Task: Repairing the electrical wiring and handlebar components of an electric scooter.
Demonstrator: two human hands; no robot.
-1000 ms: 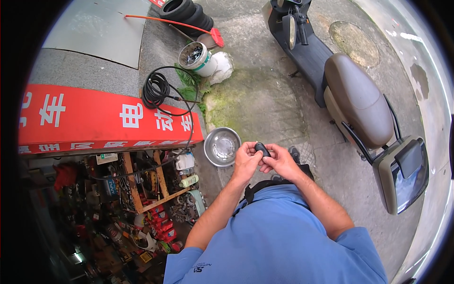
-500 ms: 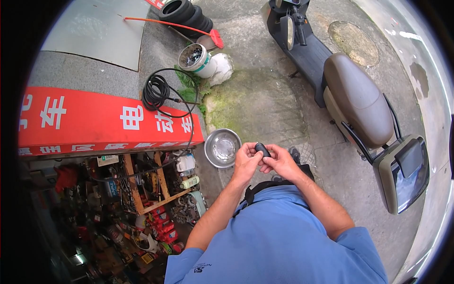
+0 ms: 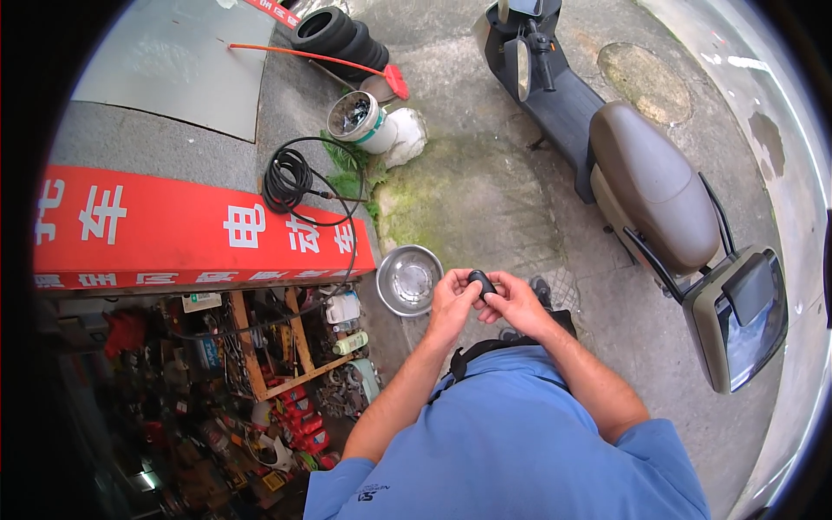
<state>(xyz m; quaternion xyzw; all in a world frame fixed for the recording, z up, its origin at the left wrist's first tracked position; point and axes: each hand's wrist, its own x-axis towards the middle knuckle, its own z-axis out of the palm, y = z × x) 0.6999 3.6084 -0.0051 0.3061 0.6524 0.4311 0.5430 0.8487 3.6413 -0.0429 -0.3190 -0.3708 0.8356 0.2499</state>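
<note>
A small black oval object, shaped like a key fob (image 3: 481, 282), is pinched between my two hands in front of my waist. My left hand (image 3: 450, 300) grips it from one side, fingers curled, thumb on the lower edge. From the other side my right hand (image 3: 518, 305) closes its fingertips on the same fob. The face turned toward the palms is hidden. Just left of my hands, a round steel basin (image 3: 407, 248) rests on the concrete, apart from them.
At right stands an electric scooter (image 3: 654, 186) with a rear box (image 3: 737, 316). Ahead left are a white bucket (image 3: 379, 136), stacked tyres (image 3: 342, 39), a red-headed broom (image 3: 396, 81). A coiled black hose (image 3: 284, 179) lies over a red sign (image 3: 173, 238), above cluttered tool shelves (image 3: 286, 381).
My fingers have shifted a little around the fob, and it has tilted slightly. The view has moved a touch; both hands stay in front of my waist.
</note>
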